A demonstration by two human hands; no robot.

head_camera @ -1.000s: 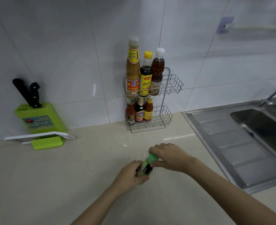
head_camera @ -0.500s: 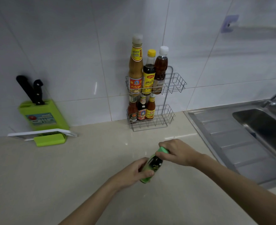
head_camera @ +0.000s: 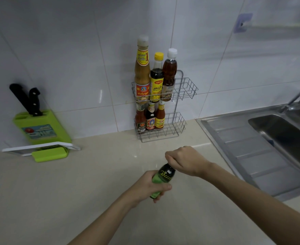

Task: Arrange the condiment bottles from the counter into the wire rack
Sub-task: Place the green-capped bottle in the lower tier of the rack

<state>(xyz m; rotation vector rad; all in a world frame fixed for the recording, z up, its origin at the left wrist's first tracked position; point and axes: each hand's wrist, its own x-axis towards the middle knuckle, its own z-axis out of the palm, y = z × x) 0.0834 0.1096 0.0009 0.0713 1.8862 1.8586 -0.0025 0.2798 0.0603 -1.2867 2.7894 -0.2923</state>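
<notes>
- There is one view only, from a wide-angle camera worn on the person's head, so nothing is shared with a second view.
- It looks forward and down across the counter (head_camera: 39, 200) toward the tiled wall (head_camera: 66, 50).
- Both forearms reach in from the bottom edge, so the hands are near the lens; the wire rack (head_camera: 184, 89) stands farther off, at the wall, near the middle of the frame.
- The knife block (head_camera: 41, 128) lies at the left, the sink (head_camera: 278, 137) at the right.
- Straight lines bow toward the edges.
</notes>
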